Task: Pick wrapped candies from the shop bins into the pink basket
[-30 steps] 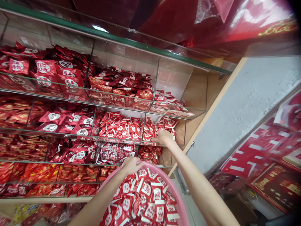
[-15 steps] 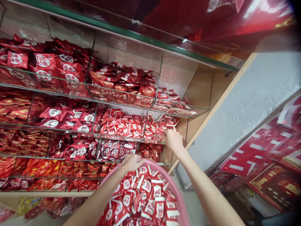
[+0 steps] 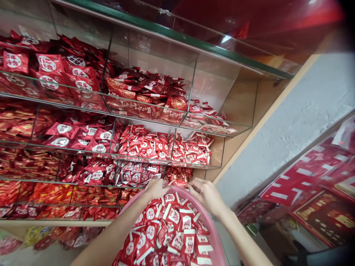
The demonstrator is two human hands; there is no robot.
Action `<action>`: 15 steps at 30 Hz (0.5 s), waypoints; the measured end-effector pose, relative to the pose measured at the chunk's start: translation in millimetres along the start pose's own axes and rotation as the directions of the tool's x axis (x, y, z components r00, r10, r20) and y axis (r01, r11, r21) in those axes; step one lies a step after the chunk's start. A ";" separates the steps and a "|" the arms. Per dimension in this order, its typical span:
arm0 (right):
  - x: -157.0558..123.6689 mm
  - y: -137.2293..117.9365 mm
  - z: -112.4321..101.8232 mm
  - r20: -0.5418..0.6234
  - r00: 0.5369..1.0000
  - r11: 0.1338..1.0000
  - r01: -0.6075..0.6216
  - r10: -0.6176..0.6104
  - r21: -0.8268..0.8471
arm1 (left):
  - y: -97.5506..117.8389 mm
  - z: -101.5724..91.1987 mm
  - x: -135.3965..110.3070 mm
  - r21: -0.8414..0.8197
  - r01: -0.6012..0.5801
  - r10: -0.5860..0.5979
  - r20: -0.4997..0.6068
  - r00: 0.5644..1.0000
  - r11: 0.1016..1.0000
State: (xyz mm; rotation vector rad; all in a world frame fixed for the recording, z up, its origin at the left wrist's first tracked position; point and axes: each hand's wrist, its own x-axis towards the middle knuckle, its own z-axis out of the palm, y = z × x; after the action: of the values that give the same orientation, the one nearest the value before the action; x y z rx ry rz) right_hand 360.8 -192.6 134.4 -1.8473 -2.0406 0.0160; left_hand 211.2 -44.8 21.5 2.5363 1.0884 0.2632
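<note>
A large pink basin (image 3: 215,238) full of small red-and-white candy packets (image 3: 174,216) stands below and in front of the shelves. My left hand (image 3: 157,189) is closed over its far rim. Just above the rim on the right is my right hand (image 3: 207,195), its fingers loosely bent and slightly apart, with no packet visible in them. Behind it, a glass-fronted compartment (image 3: 197,148) holds similar red-and-white packets. The undersides of both hands are hidden.
Glass-divided shelves (image 3: 149,119) hold several kinds of red packets. A green-edged glass shelf (image 3: 194,40) hangs overhead. To the right are a grey wall (image 3: 280,133) and red printed goods (image 3: 302,177). Plastic bags (image 3: 66,236) lie below the bottom shelf.
My right hand has come down from the compartment's front edge to the basin's far right rim. My left hand stays on the rim. The view has shifted slightly.
</note>
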 end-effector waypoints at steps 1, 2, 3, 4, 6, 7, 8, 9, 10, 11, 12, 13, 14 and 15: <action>-2.9 4.7 7.3 0.019 1.000 1.000 -0.010 0.011 -0.027 | 0.1 -0.3 -0.5 -0.002 -0.009 0.009 0.002 1.000 1.000; -5.9 9.3 14.1 0.036 0.999 0.998 -0.020 0.022 -0.055 | 0.1 -0.6 -0.9 -0.005 -0.019 0.019 0.006 1.000 1.000; -8.9 13.4 20.2 0.046 0.998 0.996 -0.032 0.036 -0.085 | 0.0 -0.9 -1.2 -0.008 -0.025 0.025 0.007 1.000 1.000; -11.9 16.7 25.6 0.054 0.997 0.993 -0.044 0.050 -0.113 | -0.1 -1.1 -1.3 -0.008 -0.028 0.028 0.004 1.000 1.000; -17.4 20.6 34.5 0.064 0.994 0.983 -0.073 0.085 -0.170 | -0.2 -1.3 -1.4 -0.002 -0.034 0.034 -0.007 0.999 0.999; -19.8 21.2 38.0 0.064 0.992 0.976 -0.090 0.105 -0.199 | -0.2 -1.4 -1.5 0.001 -0.037 0.037 -0.012 0.999 0.999; -21.9 21.0 40.9 0.064 0.990 0.968 -0.105 0.123 -0.226 | -0.1 -1.6 -1.5 0.003 -0.039 0.039 -0.013 0.999 0.999; -23.8 20.2 43.2 0.063 0.989 0.961 -0.115 0.135 -0.251 | 0.0 -1.8 -1.6 0.001 -0.038 0.038 -0.013 0.999 0.999; -25.5 18.9 45.0 0.060 0.988 0.954 -0.122 0.143 -0.274 | 0.0 -2.1 -1.7 -0.003 -0.036 0.036 -0.008 0.999 0.999; -27.1 17.5 46.3 0.058 0.988 0.948 -0.122 0.145 -0.293 | 0.1 -2.4 -1.7 -0.009 -0.034 0.034 -0.003 0.999 0.999; -28.7 15.9 47.2 0.063 0.988 0.944 -0.116 0.142 -0.307 | 0.2 -2.8 -1.8 -0.014 -0.031 0.031 0.002 1.000 0.999; -30.4 14.5 47.9 0.074 0.988 0.941 -0.105 0.136 -0.320 | 0.3 -3.1 -1.8 -0.019 -0.029 0.029 0.006 1.000 0.999; -32.2 13.3 48.5 0.086 0.988 0.939 -0.093 0.128 -0.332 | 0.2 -3.3 -1.8 -0.022 -0.026 0.026 0.009 1.000 0.999; -34.2 12.4 49.4 0.097 0.988 0.935 -0.080 0.121 -0.346 | 0.2 -3.3 -1.7 -0.026 -0.023 0.023 0.013 1.000 0.999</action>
State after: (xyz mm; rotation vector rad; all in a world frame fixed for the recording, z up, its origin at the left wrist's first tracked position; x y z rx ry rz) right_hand 360.5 -211.6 76.1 -2.2058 -2.1321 -0.2207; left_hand 209.1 -45.3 24.5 2.5258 1.0453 0.2648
